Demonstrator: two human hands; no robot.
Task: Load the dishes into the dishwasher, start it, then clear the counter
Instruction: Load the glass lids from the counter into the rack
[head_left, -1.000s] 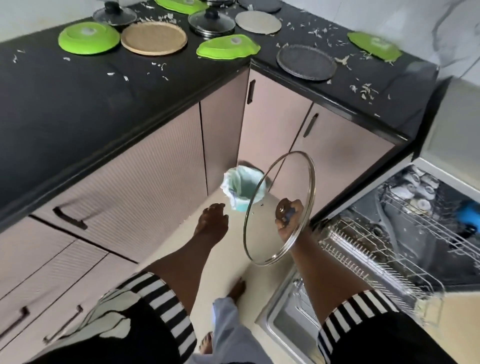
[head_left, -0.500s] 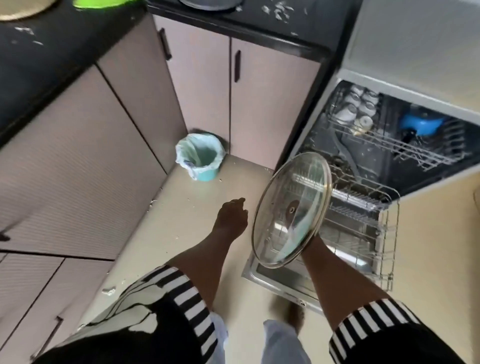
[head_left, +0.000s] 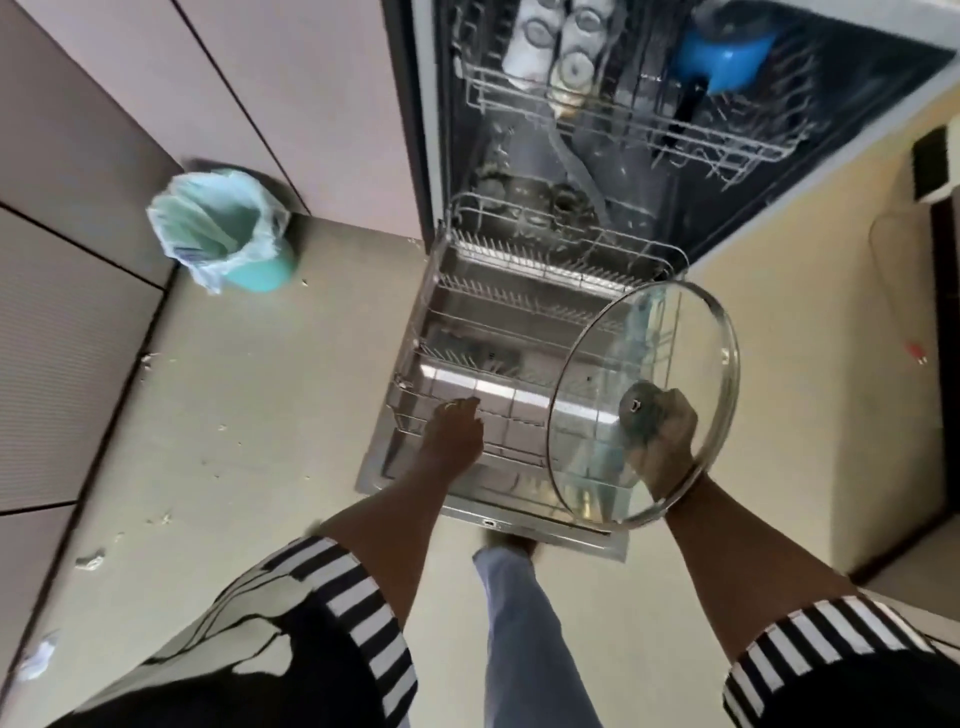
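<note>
While the dishwasher (head_left: 519, 156) stands open with its lower rack (head_left: 493, 296) pulled out, the person's right hand (head_left: 665, 447) grips the knob (head_left: 638, 410) of a glass pot lid (head_left: 623, 364), which is tilted on edge above the rack's right side. The left hand (head_left: 453, 434), holding nothing and with its fingers loose, hovers at the rack's front left.

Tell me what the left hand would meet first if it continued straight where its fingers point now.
Probably the left hand would meet the wires of the pulled-out lower rack just ahead of it, though depth is unclear.
</note>
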